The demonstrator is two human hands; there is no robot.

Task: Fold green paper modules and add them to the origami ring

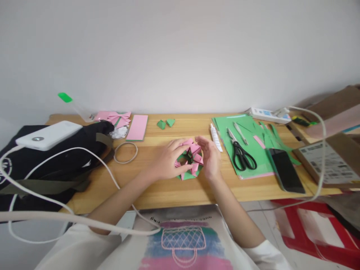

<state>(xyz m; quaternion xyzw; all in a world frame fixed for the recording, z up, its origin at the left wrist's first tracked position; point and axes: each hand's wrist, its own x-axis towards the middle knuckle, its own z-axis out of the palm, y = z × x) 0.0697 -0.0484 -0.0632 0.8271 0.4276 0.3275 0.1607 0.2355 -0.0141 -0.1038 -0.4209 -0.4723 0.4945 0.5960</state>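
A ring-shaped origami wreath (pixel 195 168) of folded pink and green paper lies at the middle of the wooden table. My left hand (pixel 168 160) grips its left side, with the thumb reaching across the near part and the fingers over the far part. Along the right side, my right hand (pixel 211 157) is held upright and slightly cupped, fingers stretched out. It is close against the wreath; whether it touches is hard to tell. Two small folded green pieces (pixel 165 123) lie beyond the wreath. A white glue tube (pixel 216 137) is just right of my right hand.
At right, black-handled scissors (pixel 243 154) and a craft knife (pixel 240 133) lie on green sheets (pixel 225 123) beside a phone (pixel 285 170). Pink paper (pixel 137 127) and a round band (pixel 125 152) are at left. A white cable (pixel 92 222) loops across my left forearm.
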